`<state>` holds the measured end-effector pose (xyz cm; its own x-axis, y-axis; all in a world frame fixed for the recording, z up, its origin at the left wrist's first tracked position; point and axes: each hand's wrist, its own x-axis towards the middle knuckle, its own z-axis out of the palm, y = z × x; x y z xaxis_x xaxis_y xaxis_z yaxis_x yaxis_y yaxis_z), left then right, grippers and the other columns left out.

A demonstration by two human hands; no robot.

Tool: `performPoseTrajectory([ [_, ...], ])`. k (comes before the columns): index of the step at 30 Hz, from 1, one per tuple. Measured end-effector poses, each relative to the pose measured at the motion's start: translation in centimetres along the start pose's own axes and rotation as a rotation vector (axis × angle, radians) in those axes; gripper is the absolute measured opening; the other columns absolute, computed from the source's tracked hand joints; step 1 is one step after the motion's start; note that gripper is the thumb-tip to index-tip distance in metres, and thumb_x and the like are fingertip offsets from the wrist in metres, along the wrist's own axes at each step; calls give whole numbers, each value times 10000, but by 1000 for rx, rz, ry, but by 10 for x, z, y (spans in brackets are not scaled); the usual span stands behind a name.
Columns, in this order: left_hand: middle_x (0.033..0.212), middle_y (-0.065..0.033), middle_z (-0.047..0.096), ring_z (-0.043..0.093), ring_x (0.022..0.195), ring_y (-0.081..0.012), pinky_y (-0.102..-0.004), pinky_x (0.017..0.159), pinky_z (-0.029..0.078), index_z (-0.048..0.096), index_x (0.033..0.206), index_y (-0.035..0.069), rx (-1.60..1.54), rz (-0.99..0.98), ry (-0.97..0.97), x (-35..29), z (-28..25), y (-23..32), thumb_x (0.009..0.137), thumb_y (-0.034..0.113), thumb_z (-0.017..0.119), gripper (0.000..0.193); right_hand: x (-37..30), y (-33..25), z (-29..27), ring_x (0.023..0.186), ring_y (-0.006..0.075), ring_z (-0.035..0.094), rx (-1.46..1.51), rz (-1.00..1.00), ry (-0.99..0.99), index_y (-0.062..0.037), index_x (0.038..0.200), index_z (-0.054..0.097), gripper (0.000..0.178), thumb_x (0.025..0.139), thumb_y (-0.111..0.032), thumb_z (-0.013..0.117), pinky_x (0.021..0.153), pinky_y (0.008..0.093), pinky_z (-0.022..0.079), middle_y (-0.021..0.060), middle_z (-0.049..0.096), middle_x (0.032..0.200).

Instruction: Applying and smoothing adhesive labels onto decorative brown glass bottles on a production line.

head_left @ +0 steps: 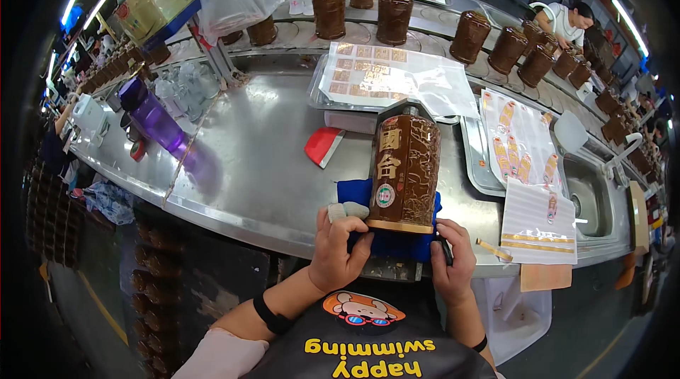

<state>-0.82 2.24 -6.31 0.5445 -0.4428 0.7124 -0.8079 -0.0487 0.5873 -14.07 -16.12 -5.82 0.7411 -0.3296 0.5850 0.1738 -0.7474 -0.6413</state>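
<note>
A large dark brown bottle (404,166) with raised gold decoration leans back on a blue cloth (354,190), its neck away from me and a gold band (401,227) around its base. My left hand (340,244) is closed at the base's left corner, thumb and finger pinched against it. Pale finger covers (347,212) show on that hand. At the right corner, my right hand (455,255) curls round a small black object (445,250) whose kind is partly hidden, its fingertips close to the base.
Sticker sheets (397,81) lie on trays behind the bottle and to the right, near a sink (591,195). A red-and-white pouch (324,146) and a purple water bottle (159,120) are on the left. More brown bottles (394,16) line a conveyor; two people work beyond it.
</note>
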Motion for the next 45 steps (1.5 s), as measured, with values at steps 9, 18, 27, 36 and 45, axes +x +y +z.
performPoseTrajectory([
  [9, 962, -141, 570, 499, 889, -339, -466, 855, 365, 510, 993, 67, 108, -10, -99, 21, -7, -2, 805, 151, 716, 291, -1, 2, 2, 1001, 346, 603, -3, 35, 2, 23, 1099, 576, 263, 842, 4, 627, 872, 381, 485, 210, 608, 1116],
  [18, 924, -108, 587, 490, 877, -335, -466, 855, 358, 547, 972, 80, 193, 119, -101, 31, -13, 4, 771, 228, 749, 320, -2, 1, 1, 998, 349, 601, 11, 24, 2, 23, 1091, 580, 274, 823, 24, 636, 865, 383, 485, 210, 612, 1107],
  [27, 994, -131, 576, 479, 903, -353, -469, 858, 359, 512, 1048, 64, 164, 83, -153, 29, -8, -2, 772, 189, 738, 379, 5, 2, 1, 998, 341, 599, 17, 22, 14, 18, 1106, 583, 297, 815, 25, 641, 864, 380, 487, 197, 610, 1107],
  [36, 1002, -46, 575, 490, 959, -266, -493, 903, 378, 579, 934, 184, 163, 489, -164, 40, -8, 9, 719, 85, 726, 279, 6, 2, -3, 988, 345, 592, 68, 42, 1, 4, 1110, 588, 312, 806, 10, 656, 856, 383, 484, 190, 604, 1103],
  [45, 908, 64, 646, 485, 988, -209, -469, 950, 331, 628, 794, 218, 263, 730, -366, 70, 8, 30, 610, 146, 675, 203, 4, 7, -7, 988, 348, 590, 137, 37, 20, 4, 1103, 591, 308, 804, -3, 668, 851, 394, 486, 182, 605, 1094],
])
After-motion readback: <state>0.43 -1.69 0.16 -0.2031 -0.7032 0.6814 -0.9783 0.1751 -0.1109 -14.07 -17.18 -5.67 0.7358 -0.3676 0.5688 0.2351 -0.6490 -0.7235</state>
